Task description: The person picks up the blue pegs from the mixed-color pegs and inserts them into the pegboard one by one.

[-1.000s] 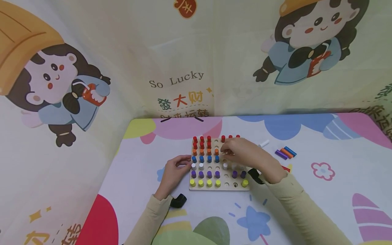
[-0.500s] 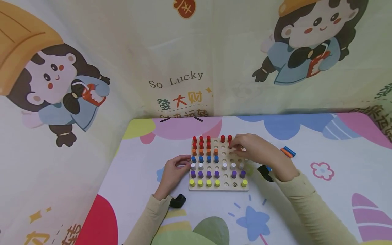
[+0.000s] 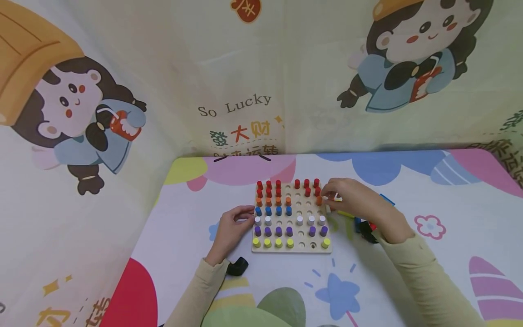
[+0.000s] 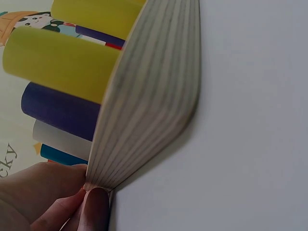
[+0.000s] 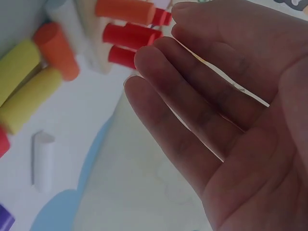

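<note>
A wooden pegboard point(image 3: 295, 230) lies on the table, carrying rows of red, orange, blue, white, purple and yellow pegs. My left hand point(image 3: 234, 229) holds its left edge; in the left wrist view the fingertips point(image 4: 72, 179) pinch the board's rim. At the board's right edge is my right hand point(image 3: 354, 200), fingertips close to an orange peg point(image 3: 319, 200) that stands at the end of its row. In the right wrist view the fingers point(image 5: 168, 120) are fairly straight, with that peg and several red pegs point(image 5: 127, 36) just beyond them. I see nothing gripped there.
Loose pegs lie right of the board, partly behind the right hand: a yellow peg point(image 5: 33, 98), an orange peg point(image 5: 57, 50), a white peg point(image 5: 44, 161) and a blue peg point(image 3: 387, 199). A patterned cloth backdrop point(image 3: 245, 59) rises behind the table.
My right hand has moved right, from over the board's middle to its right edge. An orange peg now shows at the right end of the orange row. The left hand has stayed put.
</note>
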A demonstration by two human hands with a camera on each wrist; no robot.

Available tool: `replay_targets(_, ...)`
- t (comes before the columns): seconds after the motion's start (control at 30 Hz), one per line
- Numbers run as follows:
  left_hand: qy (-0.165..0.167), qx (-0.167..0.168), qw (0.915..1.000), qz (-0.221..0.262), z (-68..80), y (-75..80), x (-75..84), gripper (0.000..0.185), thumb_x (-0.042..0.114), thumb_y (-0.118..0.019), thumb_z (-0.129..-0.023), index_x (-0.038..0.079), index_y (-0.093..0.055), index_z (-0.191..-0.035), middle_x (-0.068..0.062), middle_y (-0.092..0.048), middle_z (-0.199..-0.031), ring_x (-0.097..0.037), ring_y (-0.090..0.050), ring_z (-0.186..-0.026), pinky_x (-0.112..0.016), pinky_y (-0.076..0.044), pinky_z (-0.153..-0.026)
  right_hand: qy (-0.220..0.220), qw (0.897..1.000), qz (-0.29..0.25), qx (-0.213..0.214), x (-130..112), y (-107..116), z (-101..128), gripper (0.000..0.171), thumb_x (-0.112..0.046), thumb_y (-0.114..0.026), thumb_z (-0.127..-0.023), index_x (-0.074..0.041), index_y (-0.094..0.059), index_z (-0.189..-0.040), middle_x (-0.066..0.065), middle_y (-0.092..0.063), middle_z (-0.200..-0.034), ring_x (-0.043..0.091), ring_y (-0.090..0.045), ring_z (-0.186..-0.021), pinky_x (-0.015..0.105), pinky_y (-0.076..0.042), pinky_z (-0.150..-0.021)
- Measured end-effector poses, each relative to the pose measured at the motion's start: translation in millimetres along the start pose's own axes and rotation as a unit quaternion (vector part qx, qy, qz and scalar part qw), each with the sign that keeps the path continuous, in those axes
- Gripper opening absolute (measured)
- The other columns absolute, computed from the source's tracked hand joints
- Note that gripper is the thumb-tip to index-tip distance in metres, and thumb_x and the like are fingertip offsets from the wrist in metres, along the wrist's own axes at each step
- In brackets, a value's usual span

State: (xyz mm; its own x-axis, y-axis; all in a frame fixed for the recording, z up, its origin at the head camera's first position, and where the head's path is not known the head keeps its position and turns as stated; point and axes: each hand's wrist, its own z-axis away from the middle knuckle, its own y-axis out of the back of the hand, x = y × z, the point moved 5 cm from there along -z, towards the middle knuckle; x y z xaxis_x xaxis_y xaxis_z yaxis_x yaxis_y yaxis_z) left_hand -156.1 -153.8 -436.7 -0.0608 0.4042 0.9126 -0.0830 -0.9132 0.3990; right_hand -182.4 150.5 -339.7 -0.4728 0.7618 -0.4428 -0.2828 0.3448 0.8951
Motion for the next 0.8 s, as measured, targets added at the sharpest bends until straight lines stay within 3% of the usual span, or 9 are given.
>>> replay_targets(0.37,-0.006,-0.010,0.9999,-0.011,16.2,7.7,43.0,0.031,0.006,-0.069,-0.091,-0.001,-0.067,-0.122,-0.014,-0.069,-0.118,-0.027,-0.068,-0.102,-0.038,-0.056,-0.090,-0.018,1.000,0.005,0.009,20.9,1.7,15.4,0.014,-0.011,-0.075,-0.087,-0.007,-0.074,-0.100,-0.001,-0.067,-0.093,0.016,-0.063,-0.085,0.037,-0.057,-0.076)
replay_targets(0.73,0.001,-0.012,0.9999,-0.009,17.1,7.3,43.0,0.031,0.007,-0.069,-0.092,-0.002,-0.067,-0.122,-0.014,-0.069,-0.118,-0.028,-0.067,-0.103,-0.038,-0.057,-0.090,-0.062,0.998,-0.002,0.011,42.4,4.8,28.6,0.019,-0.013,-0.075,-0.088,-0.004,-0.073,-0.105,0.002,-0.070,-0.095,0.018,-0.064,-0.087,0.041,-0.058,-0.078)
replay_targets(0.8,0.004,-0.009,0.9999,-0.011,13.4,5.7,34.9,0.031,0.006,-0.069,-0.091,-0.002,-0.067,-0.122,-0.015,-0.069,-0.118,-0.029,-0.067,-0.103,-0.039,-0.056,-0.090,-0.065,0.998,-0.003,0.015,45.6,6.0,30.5,0.020,-0.014,-0.075,-0.088,-0.003,-0.073,-0.104,0.003,-0.070,-0.094,0.018,-0.063,-0.085,0.041,-0.058,-0.077)
